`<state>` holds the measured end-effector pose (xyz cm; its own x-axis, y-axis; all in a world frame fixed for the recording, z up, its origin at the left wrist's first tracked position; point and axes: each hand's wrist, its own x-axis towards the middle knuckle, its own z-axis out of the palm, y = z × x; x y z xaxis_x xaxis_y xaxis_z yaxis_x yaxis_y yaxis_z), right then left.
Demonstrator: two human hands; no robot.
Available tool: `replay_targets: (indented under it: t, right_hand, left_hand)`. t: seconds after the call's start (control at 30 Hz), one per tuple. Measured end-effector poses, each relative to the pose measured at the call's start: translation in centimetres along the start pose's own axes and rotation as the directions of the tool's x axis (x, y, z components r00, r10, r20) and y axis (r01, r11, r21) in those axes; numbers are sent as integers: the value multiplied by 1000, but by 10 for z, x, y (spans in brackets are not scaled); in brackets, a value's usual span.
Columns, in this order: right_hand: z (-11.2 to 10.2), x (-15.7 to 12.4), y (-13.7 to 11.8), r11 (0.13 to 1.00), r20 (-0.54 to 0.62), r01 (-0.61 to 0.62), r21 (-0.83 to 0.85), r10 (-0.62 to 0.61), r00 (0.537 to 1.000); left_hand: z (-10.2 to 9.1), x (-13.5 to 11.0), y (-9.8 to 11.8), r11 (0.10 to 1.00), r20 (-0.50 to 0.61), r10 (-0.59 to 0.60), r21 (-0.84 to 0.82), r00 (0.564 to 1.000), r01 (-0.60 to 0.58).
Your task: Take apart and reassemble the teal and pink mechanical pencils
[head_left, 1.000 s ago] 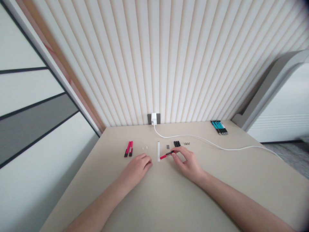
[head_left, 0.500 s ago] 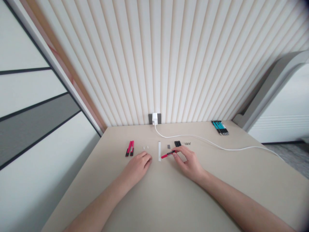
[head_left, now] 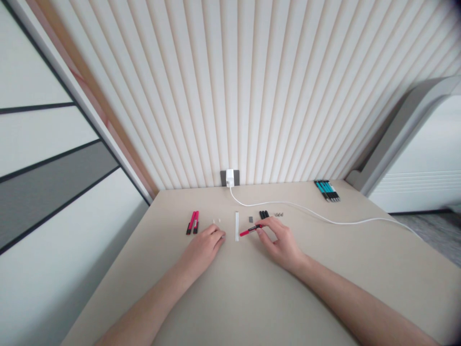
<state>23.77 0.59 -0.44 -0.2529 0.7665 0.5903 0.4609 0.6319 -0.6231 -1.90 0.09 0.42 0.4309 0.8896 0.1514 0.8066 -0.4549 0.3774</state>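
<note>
My right hand [head_left: 279, 240] pinches a pink-and-black pen barrel [head_left: 248, 231] between thumb and fingers, its pink end pointing left. My left hand [head_left: 206, 244] rests on the table with curled fingers; whatever may be inside them is hidden. Thin clear rods [head_left: 236, 226] lie upright in the view between the two hands. Just beyond the right hand are black grips [head_left: 264, 214], small metal pieces [head_left: 279, 215] and a small grey piece [head_left: 251, 219]. Beyond the left fingers sit tiny whitish bits [head_left: 219, 220], with two pink-and-black pen barrels [head_left: 195, 222] farther left.
Several teal-and-black pens [head_left: 327, 191] lie together at the back right of the table [head_left: 230, 298]. A white cable [head_left: 298, 204] runs from a charger [head_left: 229, 178] in the wall socket across the back of the table to the right edge. A ribbed wall [head_left: 245, 96] stands behind.
The whole view has shifted very slightly. Both hands keep nearly the same pose, and the pen barrel stays in my right hand.
</note>
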Motion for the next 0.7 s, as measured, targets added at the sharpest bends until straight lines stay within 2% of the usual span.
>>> replay_targets:
  t: [0.37,0.7]
  right_hand:
    - [0,-1,2,1000,15,-13,1,13,1000]
    - [0,-2,2,1000,18,-6,-15,6,1000]
  left_hand:
    - [-3,-1,-1,977,69,-15,212,997,0]
    - [-14,2,-10,916,-46,-119,379,992,128]
